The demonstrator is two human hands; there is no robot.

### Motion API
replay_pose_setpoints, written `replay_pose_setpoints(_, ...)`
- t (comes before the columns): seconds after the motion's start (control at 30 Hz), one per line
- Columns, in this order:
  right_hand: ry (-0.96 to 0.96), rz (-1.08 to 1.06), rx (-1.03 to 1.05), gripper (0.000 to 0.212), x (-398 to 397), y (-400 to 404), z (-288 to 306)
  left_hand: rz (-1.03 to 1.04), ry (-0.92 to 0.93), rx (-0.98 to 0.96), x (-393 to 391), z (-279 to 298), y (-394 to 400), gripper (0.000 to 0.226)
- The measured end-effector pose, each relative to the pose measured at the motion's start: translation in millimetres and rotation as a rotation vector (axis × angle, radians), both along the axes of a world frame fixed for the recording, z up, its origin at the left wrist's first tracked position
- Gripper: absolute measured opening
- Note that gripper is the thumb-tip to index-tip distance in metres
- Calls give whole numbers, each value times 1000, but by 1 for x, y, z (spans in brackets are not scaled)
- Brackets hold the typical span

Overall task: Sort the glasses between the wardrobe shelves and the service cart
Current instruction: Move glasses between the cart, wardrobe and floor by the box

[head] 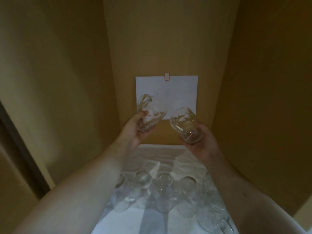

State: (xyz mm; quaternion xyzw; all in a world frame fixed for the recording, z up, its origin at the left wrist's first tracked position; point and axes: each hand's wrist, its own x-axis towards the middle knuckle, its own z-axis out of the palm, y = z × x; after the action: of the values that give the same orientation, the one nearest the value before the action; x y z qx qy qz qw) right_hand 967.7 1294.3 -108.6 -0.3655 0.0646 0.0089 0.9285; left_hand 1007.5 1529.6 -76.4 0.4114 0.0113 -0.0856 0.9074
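Observation:
I hold two clear tumblers up inside a wooden wardrobe compartment. My left hand (135, 130) grips one tumbler (151, 112) by its base, tilted with its mouth pointing up and left. My right hand (202, 142) cups the second tumbler (185, 124) from below, its mouth tilted toward the left. The two glasses are apart, both raised above the shelf (162, 156), which is covered with a white cloth. A row of several clear glasses (163, 191) stands on that cloth near the front, between my forearms.
A white paper sheet (175, 88) with a small red-edged clip hangs on the back panel (168, 39). Wooden side walls (261, 98) close in left and right. A larger patterned glass (212, 215) stands at the front right. A dark door frame (20, 149) runs at far left.

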Motion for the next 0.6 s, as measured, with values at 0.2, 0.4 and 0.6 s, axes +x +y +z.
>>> replay_pose_setpoints(0.2,-79,-27,248,62,-25,18,7,-8,4,-182,-23,7,6,50)
replay_pose_setpoints(0.4,-168,35,359,58,-51,31,19,-67,-34,-317,-46,14,14,77)
replay_pose_setpoints(0.6,-121,-19,194,60,-86,41,23,-57,55,-309,-81,11,12,39)
